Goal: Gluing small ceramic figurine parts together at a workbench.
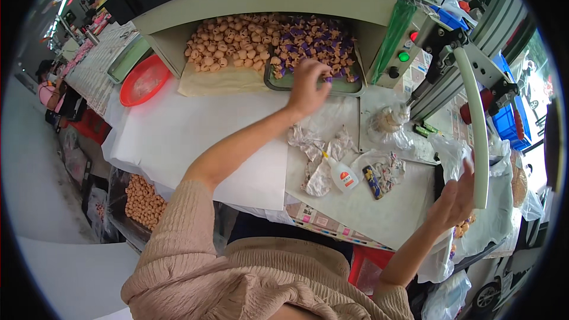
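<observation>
My left hand (309,88) reaches over the front of a dark green tray (347,89) heaped with small purple-and-tan pieces (317,38). Its fingers are closed in a pinch, with a bit of purple at the tips. To the left of that tray lies a pile of hollow tan doll-head-like pieces (228,41) on tan paper. My right hand (455,201) is beside the lower end of a long pale lever (474,118), its fingers stretched upward and partly behind it. The lever belongs to a bench press (435,77). A small pale piece wrapped in clear plastic (391,120) sits under the press.
A white glue bottle (342,176), crumpled paper (317,172) and a dark blue-and-yellow tube (373,182) lie on the table. A red basin (144,81) stands at left. A bin of tan pieces (142,201) is below the left edge. Control buttons (404,56) glow beside the shelf.
</observation>
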A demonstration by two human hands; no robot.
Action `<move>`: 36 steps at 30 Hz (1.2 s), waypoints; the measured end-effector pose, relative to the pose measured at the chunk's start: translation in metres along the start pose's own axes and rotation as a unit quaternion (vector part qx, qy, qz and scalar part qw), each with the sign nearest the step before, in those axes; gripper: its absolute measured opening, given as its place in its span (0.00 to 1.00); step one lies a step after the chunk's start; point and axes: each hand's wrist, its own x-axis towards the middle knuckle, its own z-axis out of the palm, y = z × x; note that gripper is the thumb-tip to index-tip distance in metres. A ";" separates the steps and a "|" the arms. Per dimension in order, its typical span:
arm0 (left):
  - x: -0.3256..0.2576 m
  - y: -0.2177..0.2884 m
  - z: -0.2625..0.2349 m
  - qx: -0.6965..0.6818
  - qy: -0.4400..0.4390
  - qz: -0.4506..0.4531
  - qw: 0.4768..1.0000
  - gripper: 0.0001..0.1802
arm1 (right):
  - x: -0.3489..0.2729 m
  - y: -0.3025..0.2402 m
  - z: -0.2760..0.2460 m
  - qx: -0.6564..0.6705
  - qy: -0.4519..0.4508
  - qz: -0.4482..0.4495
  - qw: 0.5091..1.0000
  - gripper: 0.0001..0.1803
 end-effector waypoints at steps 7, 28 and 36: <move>0.068 -0.137 -0.094 0.282 0.039 -0.004 0.959 0.20 | -0.037 -0.043 0.002 -0.006 -0.205 0.156 0.966 0.16; 0.123 -0.229 -0.141 0.334 -0.118 -0.174 0.919 0.29 | -0.055 -0.068 0.070 0.010 -0.263 0.242 0.934 0.13; 0.129 -0.232 -0.147 0.269 0.025 -0.076 0.960 0.24 | -0.060 -0.077 0.053 0.011 -0.263 0.226 0.938 0.12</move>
